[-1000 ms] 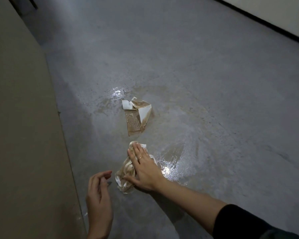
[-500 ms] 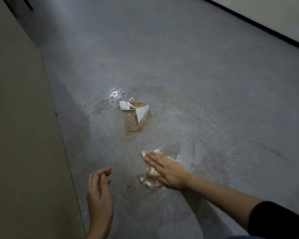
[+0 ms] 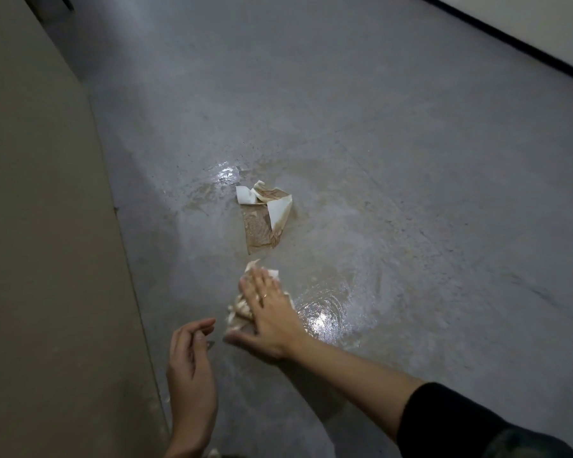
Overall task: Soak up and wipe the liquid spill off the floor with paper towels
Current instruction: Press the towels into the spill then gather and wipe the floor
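R hand [image 3: 267,312] flat, fingers straight, presses paper wad [image 3: 239,307] onto floor [image 3: 411,160] beside puddle [image 3: 325,314], prob. to soak it; L hand [image 3: 189,368] hovers loose, empty, likely for balance; 2nd soaked sheet [image 3: 265,223] lies just beyond.

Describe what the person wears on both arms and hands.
The right hand is bare except for a thin ring on one finger; a black sleeve covers that arm above the forearm. The left hand shows no ring, glove or sleeve.
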A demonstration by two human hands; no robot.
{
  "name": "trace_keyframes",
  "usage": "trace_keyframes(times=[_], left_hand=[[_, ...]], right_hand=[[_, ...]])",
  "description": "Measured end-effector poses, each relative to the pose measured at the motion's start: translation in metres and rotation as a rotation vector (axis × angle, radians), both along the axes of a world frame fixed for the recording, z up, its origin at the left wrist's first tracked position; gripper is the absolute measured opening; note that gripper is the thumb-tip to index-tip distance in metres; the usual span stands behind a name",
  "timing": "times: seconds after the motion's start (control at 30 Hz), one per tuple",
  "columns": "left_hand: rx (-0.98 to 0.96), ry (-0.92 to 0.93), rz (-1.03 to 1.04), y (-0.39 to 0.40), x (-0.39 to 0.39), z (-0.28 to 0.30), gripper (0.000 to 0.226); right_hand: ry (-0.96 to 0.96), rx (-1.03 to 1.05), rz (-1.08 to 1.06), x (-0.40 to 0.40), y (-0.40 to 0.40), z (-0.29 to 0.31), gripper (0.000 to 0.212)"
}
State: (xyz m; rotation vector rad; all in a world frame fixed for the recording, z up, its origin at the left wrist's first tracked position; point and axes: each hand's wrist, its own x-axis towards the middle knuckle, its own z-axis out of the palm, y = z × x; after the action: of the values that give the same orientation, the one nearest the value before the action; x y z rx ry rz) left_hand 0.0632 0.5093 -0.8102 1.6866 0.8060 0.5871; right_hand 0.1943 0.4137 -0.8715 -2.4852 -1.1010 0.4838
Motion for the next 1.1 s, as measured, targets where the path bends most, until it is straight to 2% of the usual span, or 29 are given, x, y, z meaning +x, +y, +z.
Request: trace_keyframes(times=[0.1, 0.33, 0.4, 0.53, 0.7, 0.87, 1.0, 1.1], left_hand=[[0.015, 0.012, -0.011, -0.002, 0.002, 0.004, 0.025], [-0.017, 0.031, -0.006, -0.006, 0.005, 0.008, 0.033], [-0.031, 0.023, -0.005, -0.006, 0.004, 0.007, 0.037], [-0.035, 0.010, 0.007, -0.001, 0.000, 0.001, 0.029], [-0.031, 0.026, 0.029, 0.001, -0.002, -0.005, 0.027], [-0.012, 0.031, -0.009, -0.004, 0.003, -0.002, 0.025], [-0.027, 0.029, -0.012, -0.007, 0.009, 0.000, 0.025], [-0.061, 0.043, -0.011, -0.008, 0.011, 0.000, 0.027]], right_hand=[[-0.124, 0.003, 0.169, -0.021, -0.009, -0.009, 0.093], [-0.206, 0.034, 0.504, -0.013, -0.084, -0.010, 0.065], [-0.197, -0.001, 0.473, 0.017, -0.103, -0.013, 0.061], [-0.198, -0.103, 0.212, 0.080, -0.112, -0.010, 0.061], [-0.129, -0.109, -0.133, 0.081, -0.045, -0.005, 0.072], [-0.111, -0.009, 0.072, 0.007, -0.010, -0.008, 0.069], [-0.180, 0.020, 0.284, -0.012, -0.049, -0.018, 0.063], [-0.178, -0.028, 0.283, 0.019, -0.099, -0.019, 0.060]])
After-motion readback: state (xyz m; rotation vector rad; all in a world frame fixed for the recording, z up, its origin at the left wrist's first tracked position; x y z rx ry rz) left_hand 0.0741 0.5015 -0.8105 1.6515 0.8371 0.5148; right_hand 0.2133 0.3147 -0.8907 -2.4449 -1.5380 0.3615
